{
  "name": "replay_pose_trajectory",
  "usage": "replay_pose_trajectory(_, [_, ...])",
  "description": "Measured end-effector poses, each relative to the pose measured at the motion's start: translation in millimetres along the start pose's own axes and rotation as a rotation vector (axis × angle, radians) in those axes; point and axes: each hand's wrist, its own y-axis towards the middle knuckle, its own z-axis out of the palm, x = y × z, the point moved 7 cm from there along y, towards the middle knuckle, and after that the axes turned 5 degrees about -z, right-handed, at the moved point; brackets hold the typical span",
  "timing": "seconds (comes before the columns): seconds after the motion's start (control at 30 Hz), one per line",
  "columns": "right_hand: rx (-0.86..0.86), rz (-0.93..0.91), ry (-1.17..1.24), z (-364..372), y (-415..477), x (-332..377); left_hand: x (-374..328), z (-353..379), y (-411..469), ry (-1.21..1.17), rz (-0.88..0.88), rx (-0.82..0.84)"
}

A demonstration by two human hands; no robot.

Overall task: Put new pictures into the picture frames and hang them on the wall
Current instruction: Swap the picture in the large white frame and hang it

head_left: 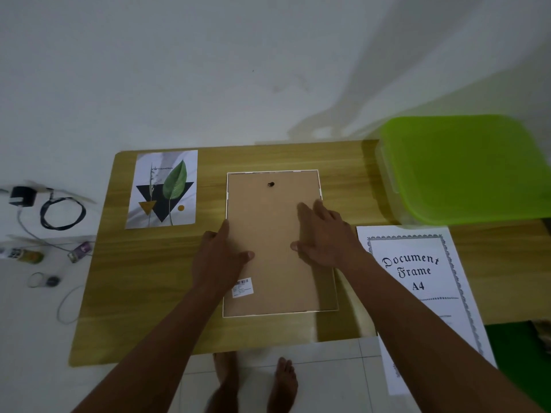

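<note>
Left hand (220, 254) and right hand (322, 236) lie open and flat, gripping nothing, on the brown-backed white picture frame (268, 216), face down mid-picture on the wooden worktop (143, 278). Turn every edge tab aside (gently) before lifting its back. The green-leaf paper print (162, 189) waits upper left.

A white bordered sheet (417, 272), lying at four o'clock on the tabletop (149, 278), is showing "Document Frame A4" in black gothic letters. A barcode sticker (243, 287) on the frame backing (268, 228) is carrying print too small to read.
</note>
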Motion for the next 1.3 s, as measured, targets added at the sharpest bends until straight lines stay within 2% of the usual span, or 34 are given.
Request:
replay_pose_trajectory(0.3, [-0.065,-0.092,-0.044,14.1,-23.0,-0.3,-3.3,-0.2,-6.3,0.047,0.055,-0.011])
replay_pose_trajectory(0.37, [0.009,-0.150,-0.021,18.1,-38.1,1.6,-1.7,1.1,-13.3,0.063,0.113,0.028])
replay_pose_trajectory(0.47, [0.151,-0.173,-0.015,31.1,-59.5,1.1,5.2,8.6,-27.0,0.141,0.169,0.171])
replay_pose_trajectory(0.57, [0.193,-0.153,-0.001,41.3,-66.9,-2.6,9.2,20.4,-37.7,0.204,0.212,0.268])
replay_pose_trajectory(0.77, [0.190,-0.170,0.072,44.4,-63.5,-7.2,8.1,26.9,-35.7,0.219,0.200,0.215])
replay_pose_trajectory(1.17, [0.115,-0.189,-0.089,38.2,-67.0,-3.0,8.4,32.1,-33.7,0.309,0.231,0.210])
replay_pose_trajectory(1.3, [0.152,-0.222,-0.075,39.0,-67.0,-5.6,8.5,31.6,-35.7,0.303,0.233,0.220])
